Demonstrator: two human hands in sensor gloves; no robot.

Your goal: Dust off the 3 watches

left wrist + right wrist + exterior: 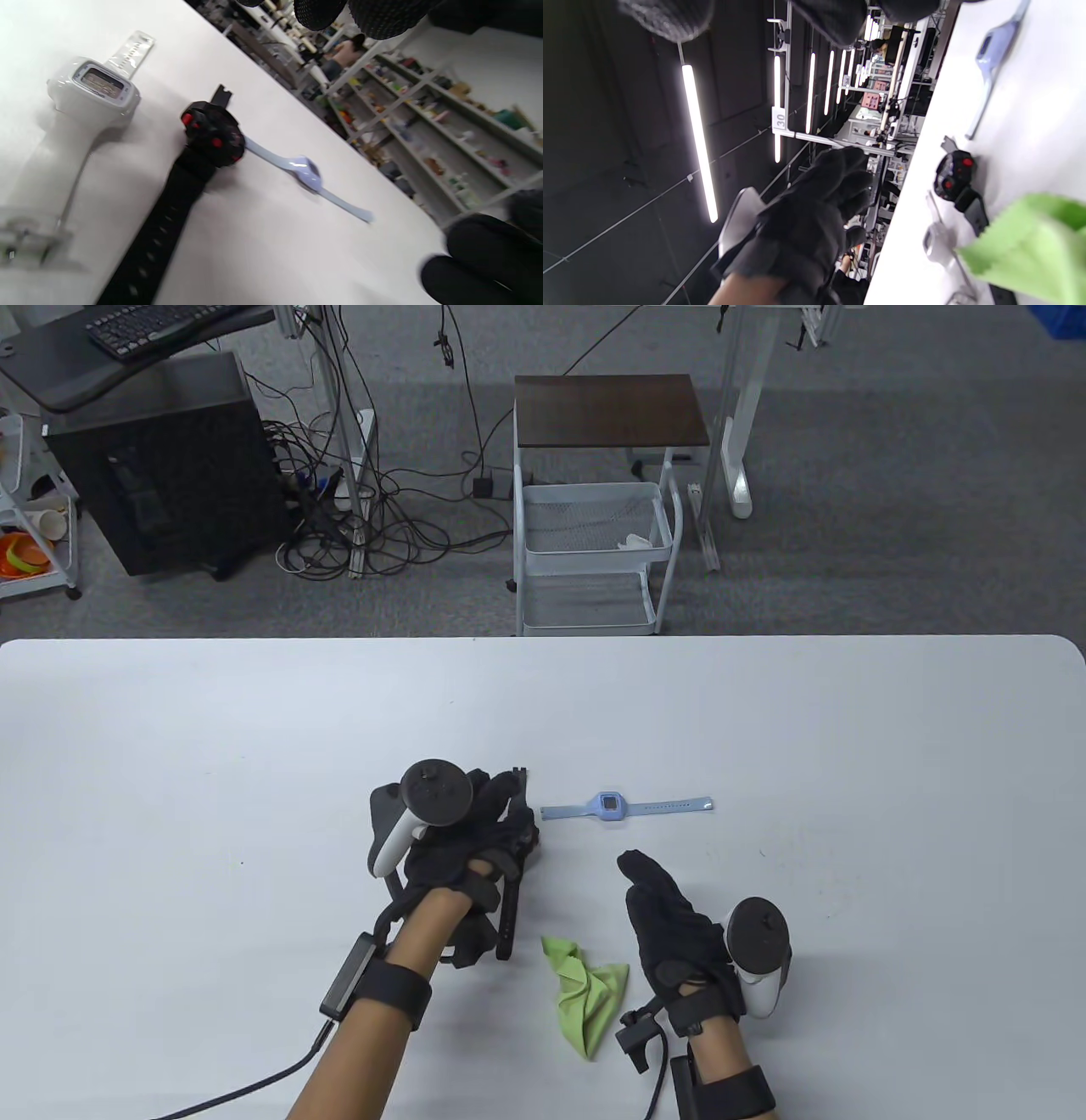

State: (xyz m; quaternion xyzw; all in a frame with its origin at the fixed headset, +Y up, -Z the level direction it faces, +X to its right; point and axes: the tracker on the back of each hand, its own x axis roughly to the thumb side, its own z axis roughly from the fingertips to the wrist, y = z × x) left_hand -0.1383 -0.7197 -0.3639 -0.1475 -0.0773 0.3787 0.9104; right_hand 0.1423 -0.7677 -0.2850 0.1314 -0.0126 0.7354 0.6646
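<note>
Three watches on the tabletop (212, 712): white watch (95, 87) and black watch (212, 133) under the empty, relaxed left hand (462, 840); blue watch (609, 805) just beyond. Right hand (674, 925) flat, empty, beside the green cloth (585, 988). Risk: sweeping watches aside.

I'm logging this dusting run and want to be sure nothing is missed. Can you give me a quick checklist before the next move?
1. All three watches on the table: white watch, black watch, blue watch: ok.
2. Green cloth lies loose between the hands: ok.
3. Right hand free to take the cloth: ok.
4. Left hand above the black watch, holding nothing: ok.
5. Which watches are already dusted: cannot tell.
</note>
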